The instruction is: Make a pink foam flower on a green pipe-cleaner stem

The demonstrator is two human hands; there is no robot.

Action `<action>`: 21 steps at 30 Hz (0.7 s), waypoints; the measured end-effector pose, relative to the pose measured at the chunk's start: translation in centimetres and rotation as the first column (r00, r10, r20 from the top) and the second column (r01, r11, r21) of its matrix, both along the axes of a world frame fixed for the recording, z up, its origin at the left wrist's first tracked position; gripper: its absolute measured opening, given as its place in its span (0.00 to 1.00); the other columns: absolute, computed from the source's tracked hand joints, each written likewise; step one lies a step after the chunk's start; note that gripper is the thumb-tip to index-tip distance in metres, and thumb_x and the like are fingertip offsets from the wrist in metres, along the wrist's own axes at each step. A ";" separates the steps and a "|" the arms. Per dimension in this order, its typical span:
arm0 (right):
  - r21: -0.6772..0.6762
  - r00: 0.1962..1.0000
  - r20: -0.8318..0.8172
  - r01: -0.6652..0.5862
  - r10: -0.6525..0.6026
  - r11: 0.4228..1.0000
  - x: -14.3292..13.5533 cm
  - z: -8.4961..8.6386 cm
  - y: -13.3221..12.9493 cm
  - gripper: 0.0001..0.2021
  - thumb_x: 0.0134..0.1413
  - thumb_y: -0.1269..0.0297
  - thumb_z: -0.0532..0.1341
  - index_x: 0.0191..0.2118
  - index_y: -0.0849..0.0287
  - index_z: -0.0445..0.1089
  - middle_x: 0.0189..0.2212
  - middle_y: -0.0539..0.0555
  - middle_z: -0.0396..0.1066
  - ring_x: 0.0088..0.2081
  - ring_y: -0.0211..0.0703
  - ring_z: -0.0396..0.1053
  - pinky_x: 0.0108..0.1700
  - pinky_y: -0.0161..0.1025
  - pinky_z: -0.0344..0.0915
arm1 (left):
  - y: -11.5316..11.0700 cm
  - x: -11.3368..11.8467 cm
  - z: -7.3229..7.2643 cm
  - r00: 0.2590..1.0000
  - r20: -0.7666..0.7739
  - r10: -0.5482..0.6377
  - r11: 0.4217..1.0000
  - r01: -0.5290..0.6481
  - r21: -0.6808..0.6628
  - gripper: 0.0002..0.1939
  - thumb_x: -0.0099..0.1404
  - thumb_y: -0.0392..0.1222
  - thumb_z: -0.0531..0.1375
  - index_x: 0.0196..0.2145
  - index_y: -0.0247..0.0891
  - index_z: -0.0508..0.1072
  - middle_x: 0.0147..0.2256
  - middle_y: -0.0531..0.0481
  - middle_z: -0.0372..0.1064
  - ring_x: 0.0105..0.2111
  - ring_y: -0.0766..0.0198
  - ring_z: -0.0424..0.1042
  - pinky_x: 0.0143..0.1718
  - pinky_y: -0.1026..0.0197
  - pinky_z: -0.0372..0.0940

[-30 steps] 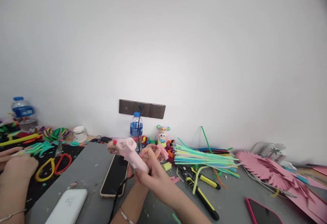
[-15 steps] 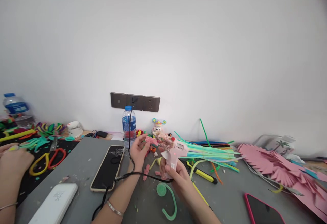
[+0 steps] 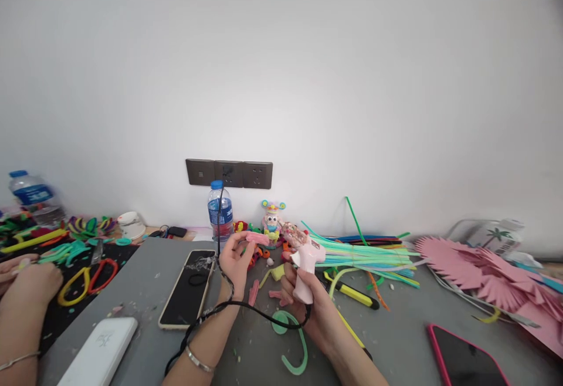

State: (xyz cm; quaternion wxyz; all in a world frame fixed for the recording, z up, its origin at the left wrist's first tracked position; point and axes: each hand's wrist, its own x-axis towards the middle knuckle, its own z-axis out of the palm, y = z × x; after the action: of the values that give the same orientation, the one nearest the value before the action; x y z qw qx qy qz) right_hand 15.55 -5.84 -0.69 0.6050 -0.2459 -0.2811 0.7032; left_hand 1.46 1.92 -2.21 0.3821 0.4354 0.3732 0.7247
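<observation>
My left hand (image 3: 235, 264) pinches a short fuzzy pink pipe-cleaner piece (image 3: 257, 238) between thumb and fingertips. A pale pink glue gun (image 3: 305, 277) is gripped by its handle in my right hand (image 3: 317, 314), to the right of the pink piece and apart from it. Its black cord (image 3: 264, 313) runs from the handle base across my left forearm. Behind my hands stands a small figurine (image 3: 272, 222) with big eyes and blue-yellow ears. Below them lie more pink pieces (image 3: 253, 293) and a green coiled strip (image 3: 294, 348).
Bundled pipe cleaners (image 3: 365, 257) and a yellow cutter (image 3: 354, 297) lie right, before pink folded paper (image 3: 470, 274). A phone (image 3: 187, 292), a power bank (image 3: 100, 351) and a water bottle (image 3: 220, 213) are left. Another person's hand (image 3: 37, 283) works near scissors (image 3: 73, 286).
The glue gun has tipped more upright and turned, its nozzle drawing away from the pink piece. My right hand has shifted slightly right, and my left hand keeps its pinch.
</observation>
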 end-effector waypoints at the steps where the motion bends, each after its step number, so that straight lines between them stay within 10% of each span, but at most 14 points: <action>1: 0.010 0.999 0.009 0.047 -0.047 0.999 0.1 -0.1 0.1 0.12 0.46 0.58 0.67 0.36 0.57 0.69 0.23 0.44 0.54 0.21 0.33 0.51 0.27 0.35 0.60 | 0.1 0.0 -0.1 1.000 0.015 -0.009 1.000 0.009 -0.006 0.13 0.51 0.46 0.68 0.33 0.37 0.74 0.31 0.48 0.75 0.31 0.60 0.75 0.32 0.61 0.72; 6: 0.104 0.981 0.079 0.167 -0.175 0.980 0.2 -0.1 0.1 0.10 0.45 0.62 0.67 0.33 0.58 0.68 0.31 0.51 0.65 0.31 0.40 0.62 0.31 0.36 0.62 | 0.5 0.0 -0.7 0.998 0.044 -0.039 0.999 0.040 -0.022 0.13 0.50 0.46 0.68 0.31 0.37 0.73 0.31 0.50 0.74 0.31 0.61 0.75 0.33 0.61 0.72; 21: 0.131 0.972 0.234 -0.024 -0.008 0.991 -1.0 -2.0 0.3 0.22 0.54 0.43 0.59 0.39 0.60 0.65 0.14 0.39 0.53 0.11 0.28 0.46 0.18 0.32 0.46 | -0.1 0.2 -0.2 0.992 0.051 -0.117 0.991 0.119 -0.055 0.16 0.49 0.47 0.69 0.32 0.36 0.72 0.31 0.47 0.74 0.33 0.60 0.75 0.35 0.61 0.70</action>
State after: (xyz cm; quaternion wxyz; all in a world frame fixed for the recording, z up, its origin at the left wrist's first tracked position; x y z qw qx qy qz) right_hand 14.58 -5.52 -2.70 0.5800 -0.2848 -0.3976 0.6514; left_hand 1.65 1.84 -2.38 0.4455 0.4282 0.3582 0.6999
